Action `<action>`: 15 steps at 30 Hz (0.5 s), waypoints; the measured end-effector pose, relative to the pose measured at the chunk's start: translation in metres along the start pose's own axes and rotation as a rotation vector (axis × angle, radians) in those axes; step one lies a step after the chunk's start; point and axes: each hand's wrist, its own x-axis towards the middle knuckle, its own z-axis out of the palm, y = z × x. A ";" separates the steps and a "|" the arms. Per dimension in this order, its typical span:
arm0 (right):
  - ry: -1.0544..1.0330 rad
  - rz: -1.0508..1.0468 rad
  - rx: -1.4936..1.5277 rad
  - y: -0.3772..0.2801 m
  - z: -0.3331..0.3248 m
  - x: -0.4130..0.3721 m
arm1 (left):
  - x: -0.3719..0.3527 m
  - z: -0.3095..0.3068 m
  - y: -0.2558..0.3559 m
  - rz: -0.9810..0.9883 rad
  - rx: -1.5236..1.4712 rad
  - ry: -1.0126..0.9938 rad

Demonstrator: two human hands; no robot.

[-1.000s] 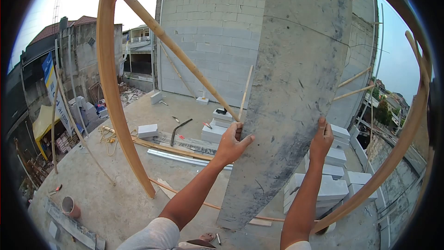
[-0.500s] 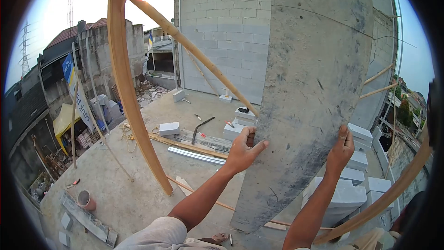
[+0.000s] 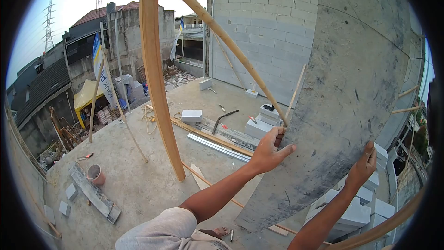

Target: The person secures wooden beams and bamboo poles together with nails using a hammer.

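A tall, grey, cement-stained plywood board (image 3: 337, 92) fills the right of the head view, leaning so that its lower end sits further left. My left hand (image 3: 272, 149) grips its left edge, thumb on the near face and fingers curled around behind. On the opposite edge, at nearly the same height, my right hand (image 3: 362, 169) is closed with its fingertips on the rim. A thin wire (image 3: 365, 24) crosses the board's upper part. Behind the board and beyond my right forearm are stacked light-grey blocks (image 3: 344, 210).
A wooden post (image 3: 159, 78) stands left of me, with a slanted bamboo pole (image 3: 226, 37) running from its top. Metal channels (image 3: 217, 147), a crowbar (image 3: 223, 119) and a bucket (image 3: 96, 174) lie about the concrete floor (image 3: 138, 194). A block wall (image 3: 263, 37) rises behind.
My view has turned left, so the post, floor items and board appear further right. The board leans more in view. Both hands keep their hold on its edges.
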 end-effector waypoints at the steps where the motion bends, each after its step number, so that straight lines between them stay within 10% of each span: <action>1: 0.046 -0.004 -0.003 -0.001 0.002 0.000 | 0.000 -0.001 -0.001 0.009 0.011 0.005; 11: 0.275 -0.067 -0.013 -0.014 0.002 -0.003 | -0.053 -0.018 -0.054 0.003 -0.054 -0.041; 15: 0.343 -0.040 -0.064 -0.004 -0.022 0.004 | -0.140 -0.072 -0.139 -0.538 0.081 -0.296</action>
